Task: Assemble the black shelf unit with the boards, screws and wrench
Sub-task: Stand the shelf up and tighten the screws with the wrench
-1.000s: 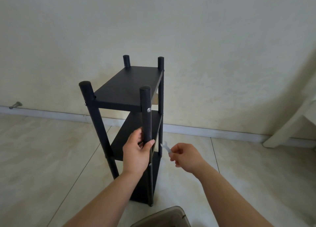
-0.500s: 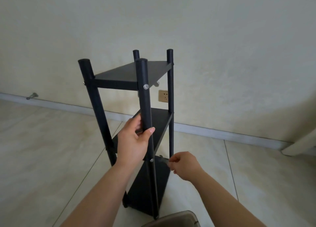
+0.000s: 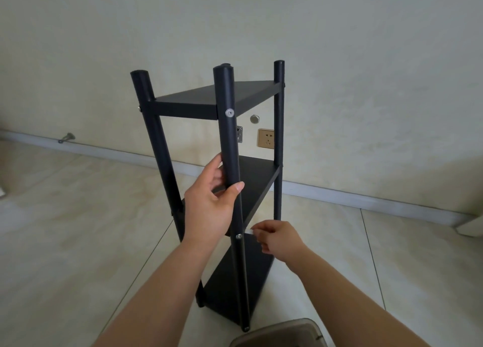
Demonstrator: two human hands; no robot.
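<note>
Standing upright on the pale tiled floor (image 3: 78, 242), the black three-tier shelf unit with round posts (image 3: 230, 143) sits near the cream wall (image 3: 339, 59), its far posts short of the grey baseboard (image 3: 366, 200). Three black boards are fitted: top board (image 3: 209, 98), middle board (image 3: 257, 182), bottom board (image 3: 235, 289). Silver screw heads show on the near post, one at the top board (image 3: 229, 112) and one at the middle board's front edge (image 3: 238, 236).

Left hand (image 3: 209, 210) is wrapped round the near post between top and middle boards, thumb across the front, fingers curled behind. Right hand (image 3: 277, 238) pinches a small silver wrench (image 3: 249, 232) whose tip sits just beside the lower screw (contact too small to tell), at the middle board's right front corner.

Open floor lies left and right of the unit, with tile seams running toward the viewer. A brownish plastic bin rim (image 3: 282, 333) crowds the bottom edge, just beside the near post's foot. On the wall behind: a gold power socket (image 3: 266, 138), a round silver cap (image 3: 254, 118), a metal plate partly hidden by the post (image 3: 239, 135). A metal door stop (image 3: 66, 137) sticks out of the baseboard, well apart on the left.
</note>
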